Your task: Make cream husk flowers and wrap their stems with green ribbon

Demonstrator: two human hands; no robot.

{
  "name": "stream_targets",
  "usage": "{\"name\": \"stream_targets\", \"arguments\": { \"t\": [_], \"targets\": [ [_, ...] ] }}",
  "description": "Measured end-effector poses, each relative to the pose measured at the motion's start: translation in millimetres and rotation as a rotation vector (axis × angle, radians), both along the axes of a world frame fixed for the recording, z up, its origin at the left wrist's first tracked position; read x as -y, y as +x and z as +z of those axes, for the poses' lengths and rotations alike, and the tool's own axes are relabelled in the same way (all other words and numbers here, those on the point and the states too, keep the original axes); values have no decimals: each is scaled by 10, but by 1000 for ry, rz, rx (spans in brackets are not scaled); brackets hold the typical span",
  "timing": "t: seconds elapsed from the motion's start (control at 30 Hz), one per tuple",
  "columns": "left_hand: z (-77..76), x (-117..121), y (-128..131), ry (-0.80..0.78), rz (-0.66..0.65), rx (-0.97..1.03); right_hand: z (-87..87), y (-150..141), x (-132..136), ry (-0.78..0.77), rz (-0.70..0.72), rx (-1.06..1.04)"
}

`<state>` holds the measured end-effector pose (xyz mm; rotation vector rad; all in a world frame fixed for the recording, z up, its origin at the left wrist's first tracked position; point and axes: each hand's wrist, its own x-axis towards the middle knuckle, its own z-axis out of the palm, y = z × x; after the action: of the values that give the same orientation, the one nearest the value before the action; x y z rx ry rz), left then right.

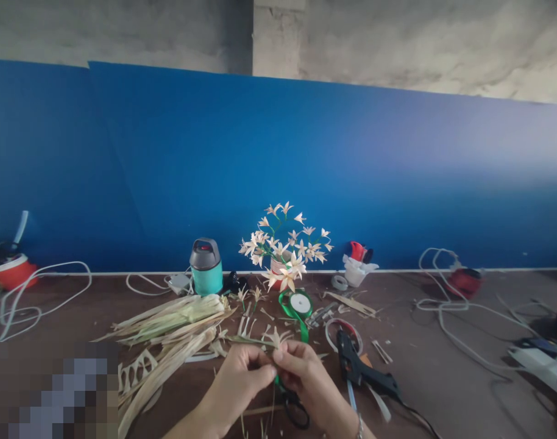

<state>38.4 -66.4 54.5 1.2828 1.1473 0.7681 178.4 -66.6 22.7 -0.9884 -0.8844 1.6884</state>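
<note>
A small pale flower (275, 337), seemingly of dried husk, stands upright at my fingertips. My right hand (308, 369) pinches its base between thumb and forefinger. Close beside it, my left hand (246, 372) has its fingers curled and its thumb tip almost against the right fingers; what it grips, if anything, is too small to name. Beneath my hands lie black-handled scissors (299, 413), partly covered. Just beyond is a spool of green ribbon (300, 303) with a loose tail. A bunch of dried corn husks (182, 320) spreads out to the left.
At the back, a vase (281, 268) carries many pale flowers. Right of my hands lies a black glue gun (367, 369) near a tape roll (343, 335). A teal lidded container (206, 268) and white cables (443, 305) sit along the blue partition (214, 152).
</note>
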Motion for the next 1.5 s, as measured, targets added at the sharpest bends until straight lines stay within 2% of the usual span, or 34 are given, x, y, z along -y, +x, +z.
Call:
{"name": "stream_targets", "arguments": {
  "t": [0.13, 0.3, 0.43, 0.57, 0.83, 0.97, 1.1, 1.17, 1.27, 1.5],
  "targets": [
    [27, 16, -5, -130, -19, 199, 16, 41, 42, -45, 64, -197],
    [22, 28, -15, -175, -93, 314, -22, 71, 57, -57, 74, -232],
    [17, 21, -14, -212, -106, 283, -43, 67, 60, -10, 94, -264],
    [8, 15, -19, -180, -91, 243, -36, 66, 52, -4, 101, -279],
    [32, 4, -54, -189, -106, 177, 7, 66, 53, 9, 113, -206],
    [6, -31, -88, -80, -108, -10, -8, 57, 32, 44, 77, -129],
    [-48, -58, -90, 245, -70, -269, -10, 47, -20, 52, 51, 0],
    [-70, -63, -73, 353, -56, -350, -1, 40, -46, 50, 30, 81],
    [-92, -62, -46, 348, -45, -370, 11, 29, -70, 47, 14, 165],
    [-132, -55, -41, 218, -40, -222, 11, 43, -80, 58, 51, 224]
  ]
}}
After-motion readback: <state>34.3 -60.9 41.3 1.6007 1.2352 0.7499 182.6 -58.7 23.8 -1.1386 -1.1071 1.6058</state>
